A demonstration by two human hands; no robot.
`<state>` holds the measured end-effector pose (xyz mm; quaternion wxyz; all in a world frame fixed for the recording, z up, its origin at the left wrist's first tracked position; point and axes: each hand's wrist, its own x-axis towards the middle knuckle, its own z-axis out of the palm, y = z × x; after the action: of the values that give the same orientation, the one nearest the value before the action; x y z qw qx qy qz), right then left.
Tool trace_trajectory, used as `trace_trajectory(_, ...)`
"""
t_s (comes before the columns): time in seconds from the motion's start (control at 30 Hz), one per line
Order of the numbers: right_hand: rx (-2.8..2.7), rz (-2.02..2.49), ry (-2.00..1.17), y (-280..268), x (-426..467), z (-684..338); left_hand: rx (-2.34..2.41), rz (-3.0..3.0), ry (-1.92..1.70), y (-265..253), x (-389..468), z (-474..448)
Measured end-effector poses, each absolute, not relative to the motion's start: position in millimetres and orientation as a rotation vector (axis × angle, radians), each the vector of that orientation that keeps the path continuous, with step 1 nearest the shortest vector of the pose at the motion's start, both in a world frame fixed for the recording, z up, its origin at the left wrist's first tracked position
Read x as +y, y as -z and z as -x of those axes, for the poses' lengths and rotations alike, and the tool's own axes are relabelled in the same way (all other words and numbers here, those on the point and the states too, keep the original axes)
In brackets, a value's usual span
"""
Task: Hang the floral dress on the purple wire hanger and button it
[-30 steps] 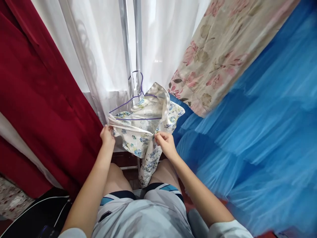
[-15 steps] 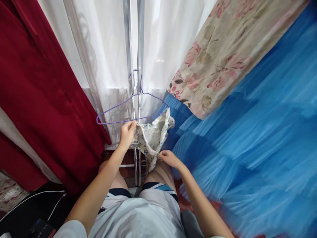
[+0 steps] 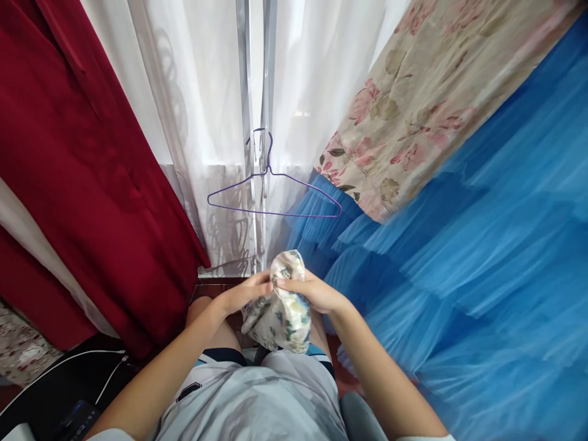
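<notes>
Bunched up above my lap is a small floral garment [image 3: 289, 318], white with blue, green and yellow print. My left hand [image 3: 250, 291] grips its left side, fingers partly behind the cloth. On the other side my right hand [image 3: 316, 291] pinches the top, thumb in front and fingers hidden behind. A purple wire hanger [image 3: 275, 213] hangs bare from the metal stand [image 3: 245, 79], beyond both hands and apart from the garment.
White curtains [image 3: 193, 92] cover the wall ahead, and a red curtain [image 3: 92, 184] hangs at left. To the right are a floral cloth [image 3: 390, 135] and a blue tulle dress [image 3: 459, 275]. A black surface [image 3: 50, 392] with a white cable lies at lower left.
The garment has come off the hanger and down toward my lap, now bunched. Both hands have moved closer together around it. The hanger now hangs level.
</notes>
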<state>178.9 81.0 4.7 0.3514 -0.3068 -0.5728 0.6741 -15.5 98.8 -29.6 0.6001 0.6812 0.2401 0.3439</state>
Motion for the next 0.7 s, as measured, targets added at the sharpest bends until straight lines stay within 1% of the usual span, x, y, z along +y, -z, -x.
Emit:
trace_trajectory(0.07, -1.551, 0.785, -1.779, -25.4, 83.8, -199.6, 0.566, -1.577, -0.621, 51.4, 92.0, 28.9)
trace_trajectory(0.1, -1.6, 0.783, -1.736, -37.0, 87.1, -211.2, 0.619, -1.607, -0.59, 60.1, 89.9, 36.4)
trace_trajectory(0.2, -1.65, 0.827, -1.463, -70.5, 103.1, -246.0, 0.822, -1.684, -0.705, 70.0, 91.9, 65.5)
trace_trajectory(0.33, -1.652, 0.981, -1.05, -93.1, 135.7, -269.3, 0.871, -1.655, -0.845, 47.8, 102.4, 109.7)
trace_trajectory(0.43, -1.87, 1.032, -0.689, -86.6, 166.5, -258.7, 0.759, -1.548, -0.839, 21.9, 101.6, 129.1)
trace_trajectory(0.53, -2.059, 1.023, -0.34, -67.4, 195.7, -237.2, 0.642, -1.426, -0.873, 0.0, 97.1, 136.4)
trace_trajectory(0.6, -2.076, 1.075, -0.302, -54.0, 209.2, -226.5, 0.671, -1.448, -0.906, -11.7, 98.4, 142.4)
trace_trajectory(0.7, -2.009, 1.187, -0.388, -41.0, 216.3, -221.6, 0.938, -1.804, -0.84, -26.6, 110.3, 161.8)
